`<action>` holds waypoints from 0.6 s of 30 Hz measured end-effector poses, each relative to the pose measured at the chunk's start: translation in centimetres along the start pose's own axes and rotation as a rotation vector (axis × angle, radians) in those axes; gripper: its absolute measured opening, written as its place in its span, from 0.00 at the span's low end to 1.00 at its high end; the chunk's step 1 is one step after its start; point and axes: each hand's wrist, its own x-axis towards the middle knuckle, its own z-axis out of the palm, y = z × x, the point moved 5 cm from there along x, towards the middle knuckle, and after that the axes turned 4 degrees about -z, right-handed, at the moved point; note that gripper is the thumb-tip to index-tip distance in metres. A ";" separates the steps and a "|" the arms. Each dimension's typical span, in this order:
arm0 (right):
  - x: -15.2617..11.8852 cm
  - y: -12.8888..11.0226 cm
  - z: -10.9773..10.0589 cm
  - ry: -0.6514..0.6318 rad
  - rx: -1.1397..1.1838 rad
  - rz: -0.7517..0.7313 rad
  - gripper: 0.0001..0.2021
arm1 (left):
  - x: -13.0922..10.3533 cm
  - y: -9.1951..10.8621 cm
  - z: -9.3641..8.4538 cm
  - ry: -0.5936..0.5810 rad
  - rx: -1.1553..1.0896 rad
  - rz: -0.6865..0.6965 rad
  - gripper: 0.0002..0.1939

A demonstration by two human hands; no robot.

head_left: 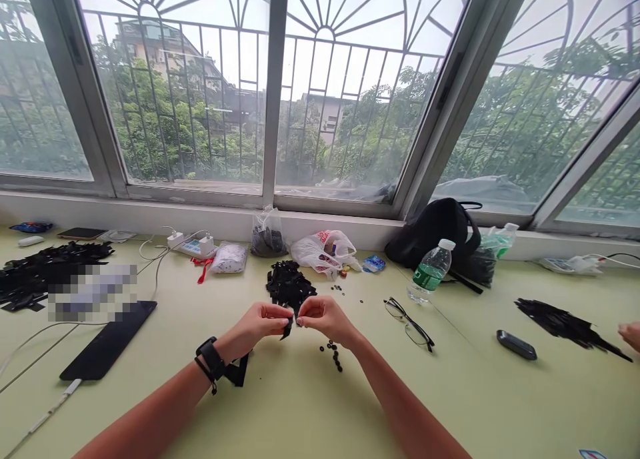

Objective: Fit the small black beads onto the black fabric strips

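Note:
My left hand (253, 329) pinches a short black fabric strip (287, 329) that hangs below its fingertips. Close beside it, my right hand (327, 321) has thumb and fingers pressed together near the strip; what they hold is too small to make out. Just beyond both hands lies a heap of black strips (287, 282). Several small black discs (336, 357) are scattered on the table to the right of my right hand. Under my left wrist, another black strip (240, 373) is partly hidden.
On the left are a larger black strip pile (60, 265) and a dark tablet (107, 352) with a cable. Glasses (410, 324), a water bottle (433, 272) and a black bag (430, 235) stand or lie rightward. Another person's hand (631, 334) shows at the right edge.

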 end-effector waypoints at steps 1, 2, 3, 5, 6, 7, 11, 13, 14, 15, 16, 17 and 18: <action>0.1 -0.2 0.3 0.021 0.023 -0.022 0.14 | 0.0 -0.1 0.0 0.003 -0.009 -0.002 0.23; 0.1 -0.5 0.6 0.037 0.041 -0.048 0.14 | 0.1 -0.2 -0.1 0.009 -0.010 -0.002 0.23; 0.1 -0.8 1.0 0.051 0.052 -0.076 0.13 | 0.1 -0.2 -0.1 0.014 -0.011 -0.003 0.23; 0.2 -1.3 1.7 0.066 0.042 -0.130 0.12 | 0.3 -0.4 -0.1 0.024 -0.017 -0.011 0.22; 0.2 -1.5 2.0 0.070 0.023 -0.151 0.11 | 0.3 -0.6 -0.2 0.030 -0.024 -0.020 0.22; 0.2 -1.6 2.3 0.073 0.000 -0.168 0.10 | 0.4 -0.7 -0.2 0.035 -0.032 -0.030 0.21; 0.2 -1.6 2.9 0.090 -0.083 -0.211 0.05 | 0.3 -0.7 -0.2 0.046 -0.068 -0.069 0.22; 0.1 -1.6 2.9 0.110 -0.109 -0.225 0.05 | 0.2 -0.6 -0.1 0.040 -0.079 -0.069 0.23; 0.1 -1.6 2.8 0.119 -0.118 -0.230 0.05 | 0.2 -0.5 -0.1 0.039 -0.084 -0.065 0.23; 0.0 -1.6 2.8 0.127 -0.126 -0.233 0.07 | 0.2 -0.5 -0.2 0.041 -0.088 -0.061 0.23; 0.0 -1.6 2.8 0.132 -0.134 -0.236 0.08 | 0.1 -0.5 -0.2 0.046 -0.093 -0.059 0.23; 0.0 -1.7 2.9 0.135 -0.142 -0.238 0.09 | 0.1 -0.5 -0.2 0.052 -0.098 -0.058 0.23; -0.1 -1.7 2.9 0.135 -0.149 -0.241 0.10 | 0.1 -0.5 -0.3 0.058 -0.103 -0.059 0.23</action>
